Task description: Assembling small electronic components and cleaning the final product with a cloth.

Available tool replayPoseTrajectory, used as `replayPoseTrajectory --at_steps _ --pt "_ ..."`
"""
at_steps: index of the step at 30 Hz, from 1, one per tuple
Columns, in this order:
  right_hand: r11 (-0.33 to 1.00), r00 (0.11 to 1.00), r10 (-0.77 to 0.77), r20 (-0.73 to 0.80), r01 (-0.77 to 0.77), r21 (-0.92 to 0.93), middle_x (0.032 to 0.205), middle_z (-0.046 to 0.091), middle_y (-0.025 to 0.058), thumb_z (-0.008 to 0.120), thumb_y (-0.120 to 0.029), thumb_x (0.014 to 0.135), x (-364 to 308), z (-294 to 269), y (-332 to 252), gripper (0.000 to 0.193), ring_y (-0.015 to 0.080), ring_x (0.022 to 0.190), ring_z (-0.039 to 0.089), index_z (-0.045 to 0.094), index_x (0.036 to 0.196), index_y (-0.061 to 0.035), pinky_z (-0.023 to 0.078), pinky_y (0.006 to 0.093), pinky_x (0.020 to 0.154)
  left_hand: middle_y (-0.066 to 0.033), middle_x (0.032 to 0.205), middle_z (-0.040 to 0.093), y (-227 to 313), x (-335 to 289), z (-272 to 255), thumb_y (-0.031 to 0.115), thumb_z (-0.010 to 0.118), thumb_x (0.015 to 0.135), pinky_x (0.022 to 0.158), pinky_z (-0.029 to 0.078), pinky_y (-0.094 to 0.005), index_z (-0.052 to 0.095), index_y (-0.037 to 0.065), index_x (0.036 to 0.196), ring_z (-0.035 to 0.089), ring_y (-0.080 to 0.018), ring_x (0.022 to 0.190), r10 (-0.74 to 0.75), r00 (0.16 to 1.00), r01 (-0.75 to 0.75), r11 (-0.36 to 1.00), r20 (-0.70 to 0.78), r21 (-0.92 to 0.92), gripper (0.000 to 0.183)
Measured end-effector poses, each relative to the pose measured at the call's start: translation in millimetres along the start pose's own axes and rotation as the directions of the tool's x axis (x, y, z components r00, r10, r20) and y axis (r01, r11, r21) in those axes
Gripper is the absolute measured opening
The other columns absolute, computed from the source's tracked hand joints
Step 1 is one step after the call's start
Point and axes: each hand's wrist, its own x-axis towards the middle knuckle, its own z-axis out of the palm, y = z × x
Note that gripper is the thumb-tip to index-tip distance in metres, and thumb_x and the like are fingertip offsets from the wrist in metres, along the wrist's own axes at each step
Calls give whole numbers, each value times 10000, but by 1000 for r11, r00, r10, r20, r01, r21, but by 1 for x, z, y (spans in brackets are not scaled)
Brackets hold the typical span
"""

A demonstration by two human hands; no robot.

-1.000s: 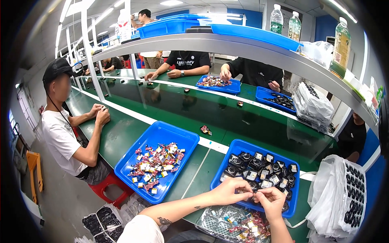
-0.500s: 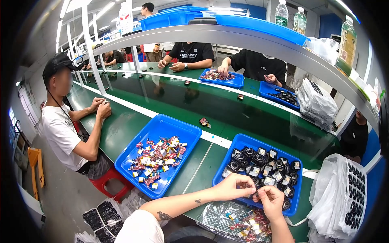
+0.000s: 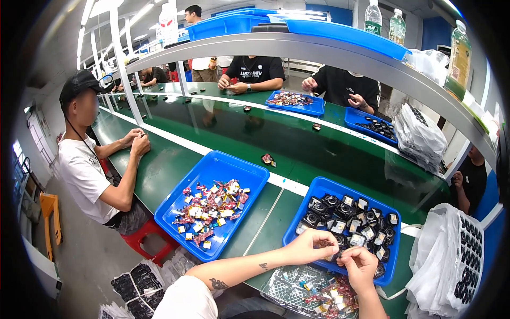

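Just the head view to go on here: both hands are up over the near edge of the blue tray [image 3: 319, 186] full of black camera-like units [image 3: 344, 209], on the green desk [image 3: 260, 223]. The right hand [image 3: 361, 265] has thumb and fingers pinched on a small dark piece [image 3: 340, 255], right by the tray's near edge. The left hand [image 3: 313, 247] is curled with its fingertips close to that piece, but I honestly can't tell if it's gripping it too. Over by the desk's near edge there's a clear plastic tray [image 3: 281, 284] with small loose parts [image 3: 334, 300] toward its right side. The other blue tray [image 3: 228, 165], to the left, has a heap of red, white and yellow bits [image 3: 212, 207]. What'd worry me: the piece is tiny and fingertip-held, so a slip could drop it among the black units or those loose parts, and good luck spotting it. The clear tray sits so near the desk edge that a forearm bump might spill it. Also a white cord [image 3: 390, 294] loops by the blue tray's near right corner, and a wrist could snag it.
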Motion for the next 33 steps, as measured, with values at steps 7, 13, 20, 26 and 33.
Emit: replayPoseTrajectory --at_steps 7,13,20,26,33 --pt "951 972 -155 179 196 -241 737 580 75 613 -124 884 1 -2 4 188 108 627 577 548 783 20 473 216 570 -9 806 621 0 -2 0 108 625 869 664 476 -212 621 8 907 570 -52 730 50 996 -54 996 76 64 107" --pt "984 993 -68 98 83 -160 762 548 69 558 -123 915 -2 3 -5 180 102 656 532 516 798 6 452 219 612 -19 853 620 -1 -3 -1 117 643 861 683 474 -216 624 8 907 569 -58 778 130 974 -135 991 187 16 120" --pt "880 875 -204 440 360 -308 917 621 96 760 -55 671 11 1 -25 170 231 850 589 591 686 -40 460 329 759 -10 830 622 17 -6 -17 143 655 852 700 474 -231 633 36 902 566 -63 783 -9 997 -1 990 -72 -140 120" --pt "755 794 -191 578 495 -431 1168 573 107 696 -119 665 16 3 -12 124 286 1028 538 604 694 -42 464 379 835 -24 812 594 7 4 -30 117 624 859 708 450 -232 605 26 893 554 -87 764 64 989 -104 940 -131 -326 100" --pt "683 826 -198 527 502 -530 1133 572 105 623 -63 749 12 -6 -14 142 286 1023 538 620 888 -37 455 384 845 -16 800 589 5 5 -21 128 610 873 691 438 -224 602 27 906 548 -77 753 33 990 -79 934 -136 -348 107"
